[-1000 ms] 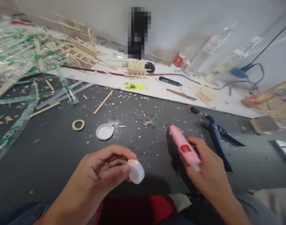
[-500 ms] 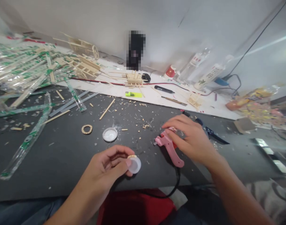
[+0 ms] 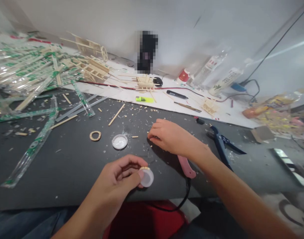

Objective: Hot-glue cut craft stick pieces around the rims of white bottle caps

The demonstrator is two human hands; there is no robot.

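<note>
Left hand was clamped, thumb against fingers, on the round white cap, light wood pieces at its upper rim. Right hand lay beyond and right of the cap, fingers bent together, contents hidden: cannot tell. Dark surface showed between cap and white lid; a pink handle slanted toward the near edge.

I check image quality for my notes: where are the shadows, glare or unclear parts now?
In the head view, the right hand shades the table beneath it; plastic wrappers at left glare; the dark shape by the wall is pixelated.
</note>
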